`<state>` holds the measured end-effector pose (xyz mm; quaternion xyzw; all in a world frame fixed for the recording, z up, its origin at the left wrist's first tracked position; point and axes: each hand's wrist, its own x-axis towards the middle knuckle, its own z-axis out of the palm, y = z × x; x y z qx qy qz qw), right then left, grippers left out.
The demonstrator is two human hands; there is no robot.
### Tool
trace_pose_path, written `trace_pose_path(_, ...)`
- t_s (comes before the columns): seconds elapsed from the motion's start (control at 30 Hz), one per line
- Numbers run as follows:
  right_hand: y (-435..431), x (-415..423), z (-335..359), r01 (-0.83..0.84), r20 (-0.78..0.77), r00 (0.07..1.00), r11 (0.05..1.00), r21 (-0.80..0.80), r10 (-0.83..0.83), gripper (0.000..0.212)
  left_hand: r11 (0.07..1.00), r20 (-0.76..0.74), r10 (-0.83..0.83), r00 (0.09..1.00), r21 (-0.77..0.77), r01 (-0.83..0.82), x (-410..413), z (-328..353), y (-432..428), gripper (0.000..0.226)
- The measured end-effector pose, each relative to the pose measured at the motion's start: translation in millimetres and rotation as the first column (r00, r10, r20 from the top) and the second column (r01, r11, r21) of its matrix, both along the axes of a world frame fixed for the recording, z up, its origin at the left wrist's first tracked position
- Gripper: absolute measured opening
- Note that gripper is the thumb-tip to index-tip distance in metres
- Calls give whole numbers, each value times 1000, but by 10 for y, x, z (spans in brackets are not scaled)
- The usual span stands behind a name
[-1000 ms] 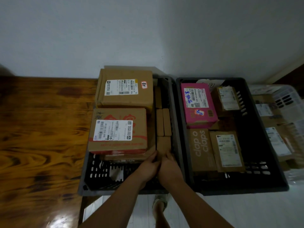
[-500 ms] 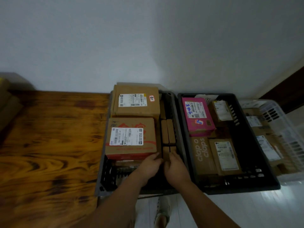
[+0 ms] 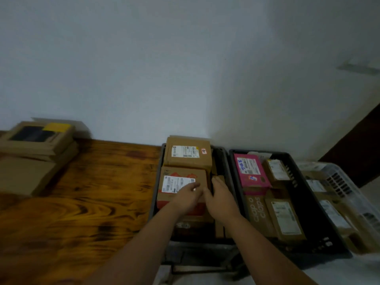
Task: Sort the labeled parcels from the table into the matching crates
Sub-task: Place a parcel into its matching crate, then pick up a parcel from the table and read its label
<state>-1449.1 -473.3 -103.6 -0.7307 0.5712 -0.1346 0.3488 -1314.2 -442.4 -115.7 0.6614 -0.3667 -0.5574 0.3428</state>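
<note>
Both my hands reach into the left dark crate [image 3: 158, 194] beside the wooden table [image 3: 86, 202]. My left hand [image 3: 188, 197] lies with fingers stretched over the red-printed cardboard parcel [image 3: 183, 182] and its white label. My right hand [image 3: 221, 197] rests flat over small brown boxes [image 3: 218, 178] packed along the crate's right side. A larger labeled cardboard parcel [image 3: 188, 155] fills the crate's far end. Neither hand plainly grips anything.
A second dark crate [image 3: 320, 229] to the right holds a pink parcel [image 3: 251, 171], a "clap o claps" box [image 3: 257, 210] and labeled brown parcels. A white crate [image 3: 349, 188] with more parcels stands farther right. Stacked cardboard boxes [image 3: 35, 153] sit on the table's far left.
Both hands moved forward from the crate's near part to the red-printed parcel and the small boxes. The view tilted up and left, so the stacked boxes on the table came into sight.
</note>
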Motion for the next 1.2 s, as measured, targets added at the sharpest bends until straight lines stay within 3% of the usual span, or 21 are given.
trace_pose_path(0.1, 210, 187, 212, -79, 24, 996, 994, -75, 81, 43, 994, 111, 84, 990, -79, -76, 123, 234, 302, 51)
trace_pose_path(0.27, 755, 537, 425, -256, 9, 966, 959, -123, 259, 60, 966, 160, 237, 958, -146, -215, 346, 528, 1080, 53)
trace_pose_path(0.57, 1810, 1375, 715, -532, 60, 838, 836, -137, 543, 69, 859, 319, 512, 798, -190, -476, 1117, 912, 2529, 56)
trace_pose_path(0.83, 2470, 2206, 809, -555, 63, 815, 807, -202, 576, 66, 797, 359, 603, 713, -230, -558, 1963, 938, 3272, 56)
trace_pose_path(1.2, 3220, 3779, 605, -468, 73, 871, 866, -174, 486, 66, 758, 275, 653, 706, -227, -612, 3532, 910, 4139, 55)
